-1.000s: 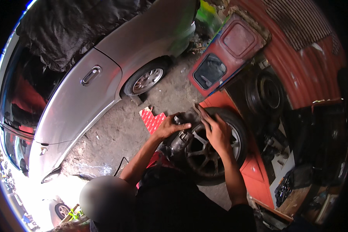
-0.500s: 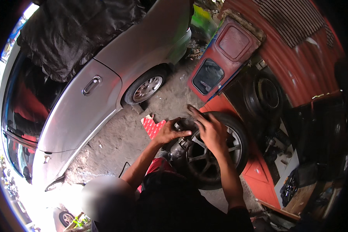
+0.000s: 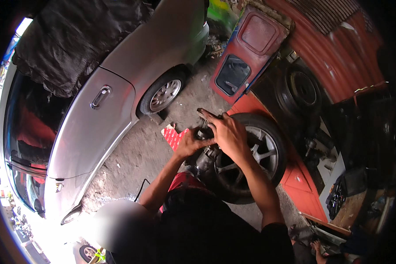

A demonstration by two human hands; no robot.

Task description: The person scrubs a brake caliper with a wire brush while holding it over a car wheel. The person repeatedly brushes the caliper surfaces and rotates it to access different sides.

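My left hand (image 3: 192, 143) is closed round a dark, greasy metal part (image 3: 202, 133), its thumb pointing to the right. My right hand (image 3: 229, 135) reaches over the same spot from the right, fingers bent and dark at the tips; what lies under them is mostly hidden. Just below the hands is a grimy metal cylinder (image 3: 203, 162). A tyre on a spoked alloy wheel (image 3: 275, 152) lies flat beneath my right forearm.
A silver car (image 3: 90, 127) stands along the left, its rear wheel (image 3: 165, 96) near a torn red patterned cardboard piece (image 3: 175, 137). Beyond lies a red vehicle door panel (image 3: 240, 66). More tyres (image 3: 304, 90) are at right. Another person's limb (image 3: 317, 250) shows at lower right.
My right hand has shifted left and its fingers have bent closer over the part. My left hand stays by the part. The whole view has turned slightly.
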